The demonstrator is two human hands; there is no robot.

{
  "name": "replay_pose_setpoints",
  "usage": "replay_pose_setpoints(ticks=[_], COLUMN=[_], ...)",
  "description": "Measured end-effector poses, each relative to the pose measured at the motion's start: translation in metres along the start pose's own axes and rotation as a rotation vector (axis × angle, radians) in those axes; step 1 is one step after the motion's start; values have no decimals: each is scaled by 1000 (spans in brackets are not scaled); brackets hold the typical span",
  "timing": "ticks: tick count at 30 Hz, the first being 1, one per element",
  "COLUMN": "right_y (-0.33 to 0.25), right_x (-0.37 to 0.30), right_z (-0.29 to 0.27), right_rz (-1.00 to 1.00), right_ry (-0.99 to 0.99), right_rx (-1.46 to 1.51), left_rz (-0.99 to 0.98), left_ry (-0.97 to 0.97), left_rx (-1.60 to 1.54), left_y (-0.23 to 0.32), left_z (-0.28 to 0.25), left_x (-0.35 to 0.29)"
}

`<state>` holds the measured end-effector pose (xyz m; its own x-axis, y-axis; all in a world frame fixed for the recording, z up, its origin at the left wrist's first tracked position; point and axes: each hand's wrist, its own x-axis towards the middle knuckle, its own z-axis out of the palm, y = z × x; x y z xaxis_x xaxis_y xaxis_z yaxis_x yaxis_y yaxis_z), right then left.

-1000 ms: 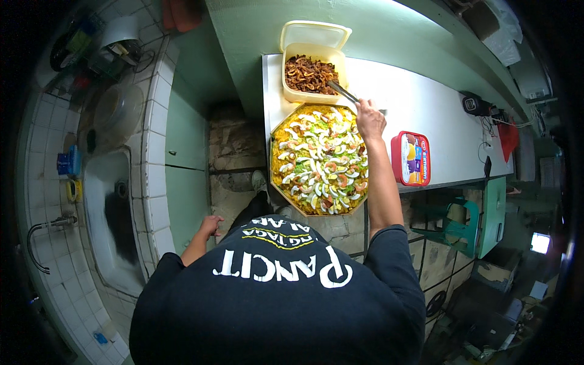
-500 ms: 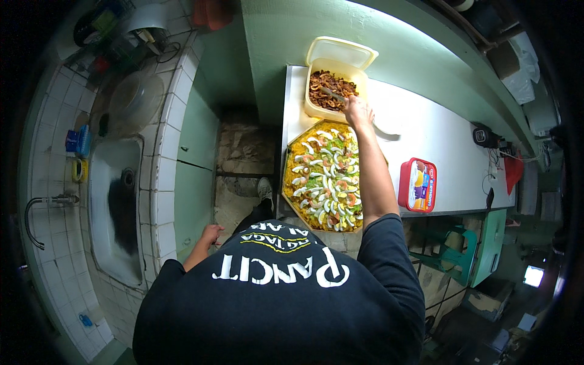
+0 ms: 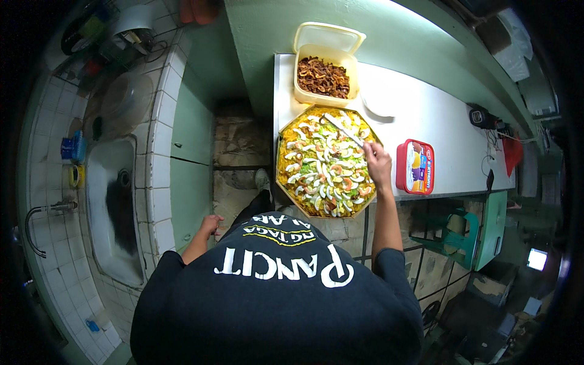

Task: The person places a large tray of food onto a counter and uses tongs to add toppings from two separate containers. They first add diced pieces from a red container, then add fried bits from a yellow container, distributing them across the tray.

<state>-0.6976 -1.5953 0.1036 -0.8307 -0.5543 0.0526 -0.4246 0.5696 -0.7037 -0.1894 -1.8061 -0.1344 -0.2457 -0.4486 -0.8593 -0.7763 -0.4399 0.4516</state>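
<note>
My right hand (image 3: 378, 165) grips a pair of metal tongs (image 3: 345, 128), whose tips reach over the far part of an octagonal tray (image 3: 279, 184). Yellow noodles (image 3: 289, 159) fill the tray, topped with sliced boiled egg, shrimp and shredded greens. Whether the tips pinch a piece is too small to tell. Just beyond the tray sits a cream plastic tub (image 3: 307, 97) of brown fried strips and rings (image 3: 322, 77), its lid (image 3: 331, 36) tipped back. At my left side hangs my left hand (image 3: 211, 224), fingers loosely bent and apart, touching nothing.
The white table (image 3: 395, 85) runs along a green wall. On it are a white curved lid or dish (image 3: 378, 107), a red lidded tub (image 3: 416, 167) and a small black device (image 3: 482, 118). A green plastic stool (image 3: 459, 234) stands below. A tiled sink (image 3: 112, 207) lies to my left.
My right hand has drawn the tongs back from the cream tub to above the noodle tray. The view has shifted slightly; my left hand still hangs at my side.
</note>
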Motion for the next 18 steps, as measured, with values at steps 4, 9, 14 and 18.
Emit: replay_pose_setpoints(ticks=[4,9,14,18], right_y=[28,16,-1,-21], right_x=[-40,-53,-59,-30], right_z=[20,24,13,5], right_rz=[62,-18,-130,-178], right_ry=[-26,13,80,167], right_rx=[57,-206,-252,-190], left_rz=[55,60,144,121], left_ry=[-33,-48,-61,-50], left_rx=[72,107,120,156], left_y=[-3,13,12,2], left_z=[3,9,6,3], left_x=[13,11,6,8])
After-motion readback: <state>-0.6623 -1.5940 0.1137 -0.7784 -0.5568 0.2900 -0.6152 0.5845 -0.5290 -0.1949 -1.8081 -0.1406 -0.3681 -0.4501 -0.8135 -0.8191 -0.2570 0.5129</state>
